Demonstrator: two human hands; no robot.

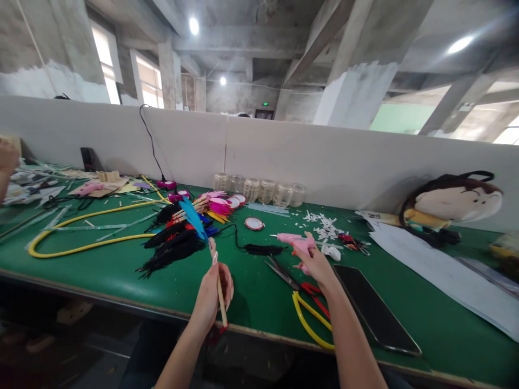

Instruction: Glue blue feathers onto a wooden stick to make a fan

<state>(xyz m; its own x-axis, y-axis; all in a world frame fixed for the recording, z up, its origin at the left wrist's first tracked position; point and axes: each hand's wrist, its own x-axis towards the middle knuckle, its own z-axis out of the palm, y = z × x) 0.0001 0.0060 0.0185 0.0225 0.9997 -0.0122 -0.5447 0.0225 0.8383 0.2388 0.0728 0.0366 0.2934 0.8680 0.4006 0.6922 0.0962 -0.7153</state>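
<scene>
My left hand [213, 292] is closed around a thin wooden stick [221, 302] that carries a blue feather [193, 218] at its upper end, held upright over the front of the green table [121, 270]. My right hand [314, 262] grips a pink glue gun [294, 241] resting on the table, its nozzle pointing left. A pile of black, pink, red and yellow feathers on sticks [186, 229] lies just behind my left hand.
Scissors with red handles [290, 276] and a yellow loop [310, 321] lie near my right wrist, beside a dark phone [375, 310]. A yellow hose [81, 232], clear jars [259, 190], white scraps [322, 222], paper sheets [438, 270] and a plush bag [450, 208] are around. Another person's hand [6, 159] shows far left.
</scene>
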